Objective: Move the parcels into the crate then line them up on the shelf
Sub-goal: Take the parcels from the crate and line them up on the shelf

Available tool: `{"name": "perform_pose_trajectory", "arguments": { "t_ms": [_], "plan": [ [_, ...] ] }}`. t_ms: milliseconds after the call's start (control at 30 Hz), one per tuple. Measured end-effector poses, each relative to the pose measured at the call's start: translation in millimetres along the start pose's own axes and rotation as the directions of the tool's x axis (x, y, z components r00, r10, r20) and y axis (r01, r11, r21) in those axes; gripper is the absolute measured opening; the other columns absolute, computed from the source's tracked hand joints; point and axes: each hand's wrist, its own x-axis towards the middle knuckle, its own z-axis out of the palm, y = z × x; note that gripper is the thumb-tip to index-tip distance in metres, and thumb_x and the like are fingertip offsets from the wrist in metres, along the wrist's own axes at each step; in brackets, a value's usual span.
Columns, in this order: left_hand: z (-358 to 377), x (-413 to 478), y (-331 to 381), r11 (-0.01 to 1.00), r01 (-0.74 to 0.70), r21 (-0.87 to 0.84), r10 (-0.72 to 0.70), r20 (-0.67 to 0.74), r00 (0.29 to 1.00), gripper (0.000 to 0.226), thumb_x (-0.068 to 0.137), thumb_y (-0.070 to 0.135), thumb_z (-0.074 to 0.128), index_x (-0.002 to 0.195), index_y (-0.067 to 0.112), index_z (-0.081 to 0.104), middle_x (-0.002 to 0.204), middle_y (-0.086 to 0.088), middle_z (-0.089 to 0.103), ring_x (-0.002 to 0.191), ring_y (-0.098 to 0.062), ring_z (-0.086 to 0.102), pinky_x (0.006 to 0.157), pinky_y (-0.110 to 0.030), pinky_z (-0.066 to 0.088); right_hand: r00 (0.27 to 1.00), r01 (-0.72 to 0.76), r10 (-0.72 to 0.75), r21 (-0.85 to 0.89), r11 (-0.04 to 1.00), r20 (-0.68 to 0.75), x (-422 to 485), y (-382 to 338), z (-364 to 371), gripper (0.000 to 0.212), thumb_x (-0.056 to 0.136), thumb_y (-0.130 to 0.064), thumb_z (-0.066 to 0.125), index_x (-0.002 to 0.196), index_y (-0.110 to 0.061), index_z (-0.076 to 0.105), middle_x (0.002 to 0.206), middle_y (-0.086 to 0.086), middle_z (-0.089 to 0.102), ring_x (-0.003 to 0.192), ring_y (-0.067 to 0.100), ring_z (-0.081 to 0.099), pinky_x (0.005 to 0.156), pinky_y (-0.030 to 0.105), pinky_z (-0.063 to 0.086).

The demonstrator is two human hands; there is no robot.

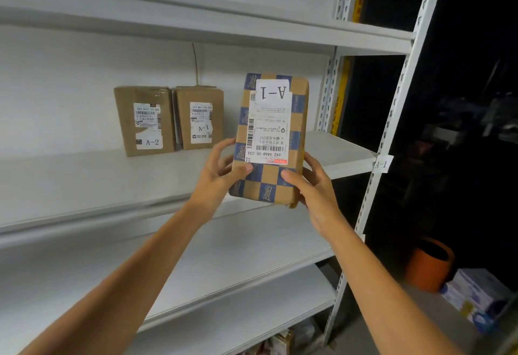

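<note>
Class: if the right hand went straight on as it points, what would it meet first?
Probably the bare shelf board right of the A-1 box; the checkered parcel the right hand grips would touch first. Depth unclear.

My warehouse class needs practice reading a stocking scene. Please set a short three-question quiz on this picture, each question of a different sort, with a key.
1. True or false: the big A-1 label on the checkered parcel reads the right way up.
2. How many plain brown parcels stand on the shelf? A) one B) two C) four
3. Fill in: the left plain parcel is marked ___, while the right plain parcel and the shelf tag say A-1.
Key: 1 false, it is upside down. 2 B. 3 A-2.
</note>
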Motion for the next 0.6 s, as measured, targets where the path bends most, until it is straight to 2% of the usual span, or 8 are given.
{"name": "perform_pose_trajectory", "arguments": {
  "t_ms": [67, 133, 233, 300, 367, 433, 500, 600],
  "plan": [
    [1.2, 8.8, 1.4, 0.998, 0.067, 0.001, -0.067, 0.033, 0.997, 0.065, 0.081, 0.014, 0.071, 0.133, 0.028, 0.035, 0.11, 0.001, 0.071, 0.099, -0.022, 0.068, 0.073, -0.039, 0.054, 1.0, -0.009, 0.008, 0.046, 0.999, 0.014, 10.5, 3.6, -5.0, 0.058, 0.076, -0.028, 0.072, 0.129, -0.032, 0.047, 0.12, -0.002, 0.067, 0.102, 0.015, 0.068, 0.073, 0.028, 0.058],
    [2.7, 19.4, 4.0, 0.986, 0.164, 0.013, -0.164, 0.073, 0.984, 0.074, 0.071, 0.019, 0.067, 0.135, 0.031, 0.032, 0.106, 0.005, 0.071, 0.094, -0.018, 0.068, 0.072, -0.038, 0.053, 1.0, -0.012, 0.011, 0.045, 0.999, 0.021, 23.9, 6.2, -9.8, 0.049, 0.08, -0.026, 0.071, 0.123, -0.031, 0.049, 0.112, -0.003, 0.07, 0.098, 0.016, 0.07, 0.077, 0.037, 0.056],
    [6.9, 34.7, 5.4, 0.966, 0.256, 0.046, -0.26, 0.145, 0.955, 0.083, 0.062, 0.024, 0.069, 0.136, 0.037, 0.035, 0.12, 0.002, 0.065, 0.104, -0.023, 0.065, 0.074, -0.039, 0.055, 0.999, -0.033, 0.035, 0.146, 0.989, -0.014, 45.4, 9.4, -18.0, 0.052, 0.079, -0.025, 0.074, 0.123, -0.023, 0.046, 0.105, 0.003, 0.072, 0.1, 0.023, 0.068, 0.086, 0.038, 0.053],
    [10.3, 44.1, 2.7, 0.968, 0.251, 0.018, -0.252, 0.11, 0.962, 0.086, 0.057, 0.028, 0.075, 0.134, 0.04, 0.038, 0.121, 0.0, 0.065, 0.107, -0.026, 0.064, 0.075, -0.041, 0.055, 0.999, -0.03, 0.032, 0.135, 0.99, -0.014, 57.5, 12.7, -23.1, 0.056, 0.071, -0.034, 0.076, 0.119, -0.021, 0.049, 0.11, 0.006, 0.07, 0.104, 0.022, 0.067, 0.088, 0.033, 0.054],
    [18.3, 53.5, -0.8, 0.977, 0.211, -0.001, -0.211, 0.059, 0.976, 0.081, 0.063, 0.023, 0.075, 0.134, 0.036, 0.037, 0.12, -0.002, 0.066, 0.106, -0.028, 0.065, 0.074, -0.041, 0.056, 0.999, -0.034, 0.031, 0.09, 0.995, 0.026, 67.1, 18.6, -27.5, 0.064, 0.062, -0.045, 0.077, 0.118, -0.026, 0.052, 0.117, 0.004, 0.067, 0.11, 0.021, 0.064, 0.093, 0.034, 0.052],
    [29.7, 62.0, -4.1, 0.985, 0.167, -0.039, -0.166, 0.01, 0.986, 0.074, 0.069, 0.019, 0.071, 0.133, 0.03, 0.035, 0.117, -0.003, 0.067, 0.104, -0.027, 0.066, 0.074, -0.041, 0.057, 0.993, -0.091, 0.077, 0.164, 0.982, 0.09, 74.6, 26.9, -29.4, 0.077, 0.059, -0.044, 0.08, 0.127, -0.033, 0.045, 0.122, 0.002, 0.065, 0.114, 0.02, 0.062, 0.098, 0.038, 0.05],
    [42.8, 70.2, -10.2, 0.987, 0.127, -0.103, -0.131, -0.032, 0.991, 0.075, 0.071, 0.016, 0.071, 0.133, 0.025, 0.031, 0.115, -0.005, 0.068, 0.104, -0.026, 0.067, 0.081, -0.049, 0.056, 0.985, -0.148, 0.114, 0.289, 0.946, 0.131, 81.5, 35.2, -27.2, 0.086, 0.06, -0.038, 0.079, 0.135, -0.035, 0.037, 0.118, 0.003, 0.067, 0.111, 0.021, 0.064, 0.098, 0.04, 0.05],
    [57.8, 76.9, -20.1, 0.981, 0.111, -0.16, -0.121, -0.055, 0.991, 0.073, 0.074, 0.013, 0.071, 0.132, 0.023, 0.03, 0.117, -0.008, 0.067, 0.108, -0.027, 0.065, 0.091, -0.053, 0.051, 0.98, -0.177, 0.142, 0.28, 0.943, 0.142, 87.6, 40.9, -19.0, 0.082, 0.065, -0.042, 0.079, 0.135, -0.033, 0.038, 0.118, 0.002, 0.067, 0.108, 0.021, 0.066, 0.094, 0.049, 0.052]
  ]
}}
